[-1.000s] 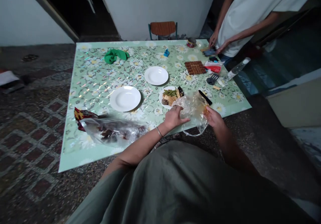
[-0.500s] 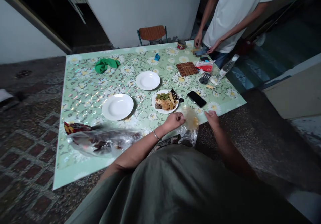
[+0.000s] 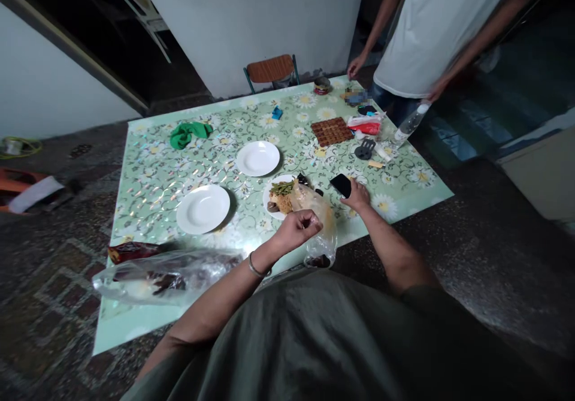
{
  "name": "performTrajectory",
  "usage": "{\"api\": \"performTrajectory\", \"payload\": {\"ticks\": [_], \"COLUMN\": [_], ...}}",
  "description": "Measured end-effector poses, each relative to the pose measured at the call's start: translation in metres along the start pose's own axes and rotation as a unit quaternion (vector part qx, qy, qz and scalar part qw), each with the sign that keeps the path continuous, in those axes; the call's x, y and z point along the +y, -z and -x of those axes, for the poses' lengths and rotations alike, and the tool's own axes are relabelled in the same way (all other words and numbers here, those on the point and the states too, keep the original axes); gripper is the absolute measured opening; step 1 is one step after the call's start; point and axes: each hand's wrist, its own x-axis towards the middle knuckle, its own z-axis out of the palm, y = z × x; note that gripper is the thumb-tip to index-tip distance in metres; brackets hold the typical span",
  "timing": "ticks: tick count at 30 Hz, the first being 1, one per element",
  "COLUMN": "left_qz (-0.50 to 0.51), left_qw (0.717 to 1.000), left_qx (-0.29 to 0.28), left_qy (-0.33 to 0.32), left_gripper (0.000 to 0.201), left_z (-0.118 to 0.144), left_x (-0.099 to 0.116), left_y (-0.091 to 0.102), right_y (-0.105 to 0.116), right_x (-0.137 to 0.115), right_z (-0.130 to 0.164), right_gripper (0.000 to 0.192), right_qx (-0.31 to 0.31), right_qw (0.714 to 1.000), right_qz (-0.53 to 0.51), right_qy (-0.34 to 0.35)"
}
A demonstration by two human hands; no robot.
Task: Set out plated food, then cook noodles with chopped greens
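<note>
Thin clear plastic is bunching in the left hand: it's fisted on the neck of a small bag, which is hanging over the near table edge, just in front of the food plate; the right hand is reaching fwd w/ fingers curled loosely onto a black phone lying flat on the tablecloth — touching it, but can't tell if it's actually gripped.

Doing this well, as I judge it: keep the left fist pinched high on the bag so it isn't tipping or dragging over the food; slide or lift the phone w/ dry fingertips, clear of the plate rim; one hand steady while the other is working.

Containers: the bag is looking nearly empty, w/ a yellowish smear inside & something dark at the bottom, too blurred to name; the food plate is holding green beans, some fried-looking pieces & dark bits; two white plates are sitting bare, side by side, left of it; a long clear bag at the near-left edge is holding dark stuff, unclear what; a plastic bottle is standing tilted at the far-right edge, near another person; a small tin is sitting at the far edge, contents hidden.
</note>
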Motion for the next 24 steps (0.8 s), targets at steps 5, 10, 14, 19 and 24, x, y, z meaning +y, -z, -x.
{"api": "performTrajectory", "payload": {"ticks": [5,10,14,19,24], "left_qz": [0.002,-0.018,-0.008,0.040,0.004], "left_qw": [1.000,0.999,0.999,0.999,0.996], "left_qx": [0.000,-0.003,-0.009,-0.013,-0.087], "left_qy": [-0.023,-0.049,-0.039,-0.018,0.024], "left_gripper": [0.030,0.026,0.027,0.029,0.016], "left_z": [-0.022,-0.048,-0.074,-0.102,-0.120], "left_x": [0.011,0.026,0.038,0.043,0.041], "left_y": [-0.001,0.000,-0.001,-0.007,0.007], "right_y": [0.015,0.043,0.067,0.071,0.057], "right_x": [0.046,0.120,0.120,0.030,-0.033], "right_z": [-0.010,-0.028,-0.022,0.044,0.068], "right_gripper": [0.109,0.109,0.116,0.114,0.043], "right_qx": [0.059,0.100,0.071,-0.099,-0.116], "right_qw": [0.998,0.984,0.980,0.873,0.745], "right_qz": [-0.007,-0.037,-0.132,-0.458,-0.656], "right_qy": [-0.003,-0.144,-0.128,0.133,-0.023]}}
